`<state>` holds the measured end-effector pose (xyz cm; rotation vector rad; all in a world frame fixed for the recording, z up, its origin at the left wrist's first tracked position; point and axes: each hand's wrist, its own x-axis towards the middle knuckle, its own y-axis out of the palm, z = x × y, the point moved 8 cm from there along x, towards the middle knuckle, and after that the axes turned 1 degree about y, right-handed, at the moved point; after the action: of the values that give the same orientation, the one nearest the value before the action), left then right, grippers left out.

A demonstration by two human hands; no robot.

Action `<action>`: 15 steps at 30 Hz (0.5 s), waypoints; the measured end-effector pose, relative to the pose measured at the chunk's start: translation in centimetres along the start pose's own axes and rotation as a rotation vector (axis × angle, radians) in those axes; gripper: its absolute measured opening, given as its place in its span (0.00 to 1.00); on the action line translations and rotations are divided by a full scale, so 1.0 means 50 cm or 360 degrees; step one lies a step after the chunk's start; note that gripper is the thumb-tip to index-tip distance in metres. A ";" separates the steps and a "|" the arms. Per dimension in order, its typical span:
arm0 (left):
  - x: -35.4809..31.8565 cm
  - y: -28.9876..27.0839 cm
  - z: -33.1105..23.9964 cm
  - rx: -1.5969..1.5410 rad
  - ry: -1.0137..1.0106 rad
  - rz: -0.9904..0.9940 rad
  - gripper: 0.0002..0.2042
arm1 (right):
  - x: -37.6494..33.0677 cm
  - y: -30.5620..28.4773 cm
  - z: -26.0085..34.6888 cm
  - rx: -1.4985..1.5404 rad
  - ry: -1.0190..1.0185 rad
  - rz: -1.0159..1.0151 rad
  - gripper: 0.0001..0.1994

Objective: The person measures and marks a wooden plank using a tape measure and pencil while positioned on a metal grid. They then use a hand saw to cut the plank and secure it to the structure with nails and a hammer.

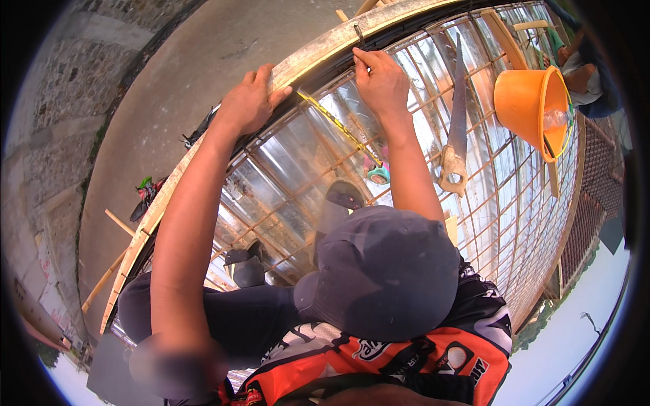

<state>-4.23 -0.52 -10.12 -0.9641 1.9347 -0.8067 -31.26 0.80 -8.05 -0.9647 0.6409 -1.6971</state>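
My left hand [247, 105] is closed over the edge of a long pale wooden board [308, 59], its thumb on the inner side. Farther right along the same board, my right hand [384, 80] pinches the lower end of a thin dark looped wire [359, 32] with thumb and forefinger. Between my hands, a yellow tape measure blade [332, 122] runs from the board toward its teal case [379, 174], which lies on the steel bar mesh [298, 196]. To the right of my right forearm lies a handsaw [457, 115] with a wooden handle.
An orange bucket [520, 98] with clear plastic inside stands at the right. Beyond it, another person [586, 74] is partly in view. Shiny corrugated metal sheets [267, 169] lie under the mesh. Past the board, the concrete ground [203, 74] lies outside the edge.
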 end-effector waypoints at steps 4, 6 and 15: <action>0.002 0.000 -0.002 0.0012 -0.0017 0.0013 0.36 | 0.041 -0.007 -0.068 0.0436 0.0168 0.0050 0.13; 0.007 0.002 -0.007 0.0007 -0.0013 0.0019 0.36 | 0.059 0.026 -0.113 0.0724 0.0291 0.0146 0.14; -0.001 -0.002 0.004 -0.0006 -0.0027 0.0027 0.36 | 0.084 0.064 -0.082 0.0091 0.0003 0.0344 0.13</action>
<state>-4.03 -0.57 -10.11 -0.9527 1.9279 -0.7837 -33.64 -4.37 -11.56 -0.8225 0.6696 -1.5171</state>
